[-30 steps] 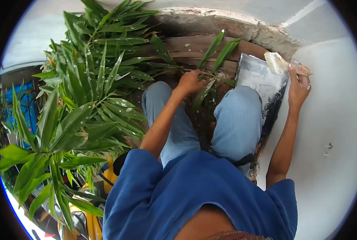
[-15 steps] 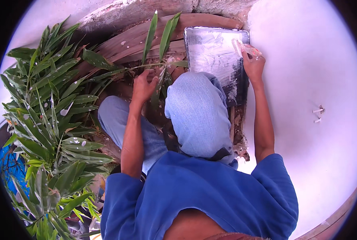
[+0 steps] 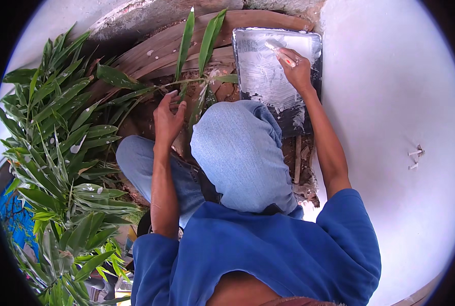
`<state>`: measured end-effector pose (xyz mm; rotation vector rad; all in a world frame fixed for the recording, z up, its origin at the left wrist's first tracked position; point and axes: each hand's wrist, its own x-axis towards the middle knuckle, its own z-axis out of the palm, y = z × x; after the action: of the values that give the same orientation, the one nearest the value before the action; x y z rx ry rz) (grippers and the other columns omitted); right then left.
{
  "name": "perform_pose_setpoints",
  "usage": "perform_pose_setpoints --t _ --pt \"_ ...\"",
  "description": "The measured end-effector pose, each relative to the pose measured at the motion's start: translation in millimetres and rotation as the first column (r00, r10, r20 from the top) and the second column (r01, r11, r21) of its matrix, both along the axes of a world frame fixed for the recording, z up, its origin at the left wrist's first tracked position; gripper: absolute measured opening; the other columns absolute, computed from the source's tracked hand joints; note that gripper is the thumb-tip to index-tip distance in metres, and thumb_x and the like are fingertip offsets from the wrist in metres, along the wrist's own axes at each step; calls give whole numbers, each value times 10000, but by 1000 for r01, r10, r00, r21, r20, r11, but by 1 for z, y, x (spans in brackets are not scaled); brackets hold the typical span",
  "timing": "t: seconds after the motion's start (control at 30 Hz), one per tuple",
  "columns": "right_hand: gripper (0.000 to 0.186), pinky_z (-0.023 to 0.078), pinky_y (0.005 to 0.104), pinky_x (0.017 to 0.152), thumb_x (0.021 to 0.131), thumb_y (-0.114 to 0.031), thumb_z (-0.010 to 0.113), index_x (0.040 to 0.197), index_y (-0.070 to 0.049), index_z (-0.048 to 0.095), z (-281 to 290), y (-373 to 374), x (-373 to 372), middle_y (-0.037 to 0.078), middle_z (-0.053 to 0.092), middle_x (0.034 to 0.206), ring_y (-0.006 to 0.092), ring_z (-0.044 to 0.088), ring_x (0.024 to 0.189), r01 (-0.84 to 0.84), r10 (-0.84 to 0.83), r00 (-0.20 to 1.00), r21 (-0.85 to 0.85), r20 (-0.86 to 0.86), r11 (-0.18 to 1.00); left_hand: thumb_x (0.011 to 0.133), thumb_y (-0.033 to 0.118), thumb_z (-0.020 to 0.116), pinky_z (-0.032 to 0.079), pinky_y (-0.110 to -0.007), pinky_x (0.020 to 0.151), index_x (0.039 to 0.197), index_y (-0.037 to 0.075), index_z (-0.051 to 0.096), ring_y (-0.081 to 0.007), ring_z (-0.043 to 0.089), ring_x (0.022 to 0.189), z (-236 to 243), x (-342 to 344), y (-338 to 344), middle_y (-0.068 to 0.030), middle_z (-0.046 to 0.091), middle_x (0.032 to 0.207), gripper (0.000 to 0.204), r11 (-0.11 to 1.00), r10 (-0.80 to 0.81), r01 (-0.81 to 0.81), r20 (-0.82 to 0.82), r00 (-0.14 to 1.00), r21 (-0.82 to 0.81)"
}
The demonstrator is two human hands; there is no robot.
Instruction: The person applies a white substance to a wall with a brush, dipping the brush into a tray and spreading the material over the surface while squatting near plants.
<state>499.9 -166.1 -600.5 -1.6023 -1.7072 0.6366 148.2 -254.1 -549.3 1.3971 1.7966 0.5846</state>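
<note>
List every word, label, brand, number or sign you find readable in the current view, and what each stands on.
No readable text.
Brush in the right hand: a small red mark on the handle, too small and blurred to tell whether it is lettering.
Tray, wall, shirt: no lettering visible.

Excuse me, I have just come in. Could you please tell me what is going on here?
A person in a blue shirt and jeans holds a brush in the right hand, its bristles over a black tray coated with white paint. The left hand looks empty, fingers loosely bent, just below a thin leafy stem. Leafy plants spotted with white are at left, and a pale wall is at right.
</note>
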Motion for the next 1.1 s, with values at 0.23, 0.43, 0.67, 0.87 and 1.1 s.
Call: perform_pose_setpoints --t 0.23,0.43,0.67,0.87,1.1 --pt "206 487 291 721 782 -148 638 951 -29 639 21 10 -23 122 652 932 243 640 804 -16 13 998 49 64 999 781 82 619 514 -299 675 1127 -36 516 -217 636 830 8 -1 -1 -175 615 1006 380 1000 19 -19 9 1000 13" --pt "270 482 402 674 811 -303 551 918 -69 631 29 4 -57 127 635 821 324 607 735 -252 255 944 -41 208 967 777 82 623 516 -306 678 1130 -29 517 -223 636 838 6 3 1 -179 607 1025 384 999 -32 32 -43 999 3" --pt "254 497 323 625 779 -205 637 898 19 648 38 -6 -22 175 651 791 262 648 677 -5 -4 971 39 238 999 776 99 625 511 -313 675 1134 -20 518 -231 638 827 5 -1 -1 -181 602 1034 392 1000 -9 9 -43 999 -6" --pt "291 482 402 654 762 -224 623 866 48 635 16 -16 47 214 627 818 356 615 699 228 -246 863 94 442 969 773 98 627 503 -318 667 1133 -19 519 -238 638 825 3 0 2 -191 596 1034 394 1000 -25 25 -34 999 13" --pt "269 477 400 654 769 -216 607 909 12 622 19 -10 8 182 629 843 351 609 724 158 -188 851 103 490 982 768 101 626 493 -333 715 1122 -38 518 -252 637 824 6 0 0 -203 591 1033 395 1000 -17 17 -35 999 18"
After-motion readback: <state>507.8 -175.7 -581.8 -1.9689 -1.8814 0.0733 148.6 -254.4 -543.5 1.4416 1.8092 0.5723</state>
